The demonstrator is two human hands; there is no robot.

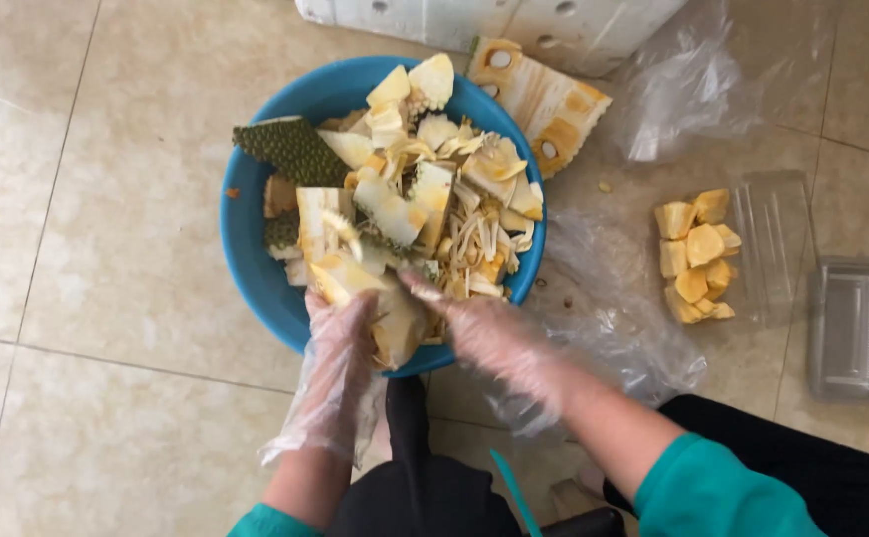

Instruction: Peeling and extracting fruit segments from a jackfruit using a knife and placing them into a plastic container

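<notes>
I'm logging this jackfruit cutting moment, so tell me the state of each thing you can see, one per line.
Blue basin: heaped with jackfruit rind and scraps.
Jackfruit piece: held over the basin by both gloved hands.
Left hand: gloved, gripping the piece.
Right hand: gloved, fingers on the piece.
Clear tray: open, holding yellow jackfruit pods.
Second clear tray: empty.
Jackfruit slab: cut open, on the floor.

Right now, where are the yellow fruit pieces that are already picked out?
In the head view, the yellow fruit pieces sit in a pile on the right, on the floor's clear plastic, between the blue bowl and the empty clear trays.
</notes>
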